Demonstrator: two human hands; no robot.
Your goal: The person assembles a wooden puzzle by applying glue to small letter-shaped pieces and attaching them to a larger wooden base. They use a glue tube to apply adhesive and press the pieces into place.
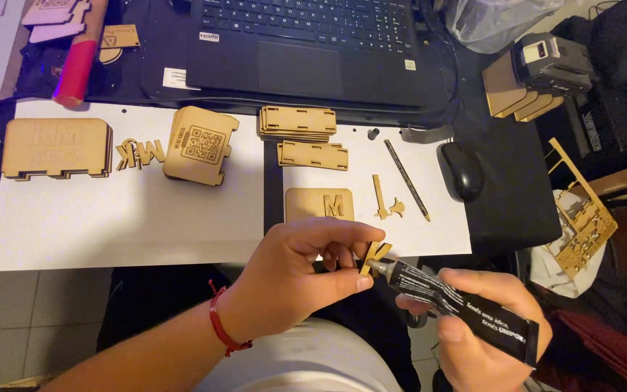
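**Wooden letter piece being held at the nozzle of a glue tube**

Wooden and laser-cut, a small letter-shaped piece (375,255) is being pinched between thumb and fingertips of the left hand (306,272), just in front of the near edge of the white paper sheet (110,225). The right hand (477,327) is clenching a black glue tube (459,301), whose metal tip is touching the lower part of the piece. A red cord bracelet (220,327) is circling the left wrist.

On the sheet, a square wooden tile with a raised letter (320,204) is lying just beyond the left hand. Farther back, a wooden panel bearing a square code pattern (200,144) is lying between cut-out wooden letters (139,154) and a stack of slotted wooden strips (297,122). A pencil (406,179) is lying aslant near a black mouse (462,169), and a laptop (306,43) is sitting behind them.
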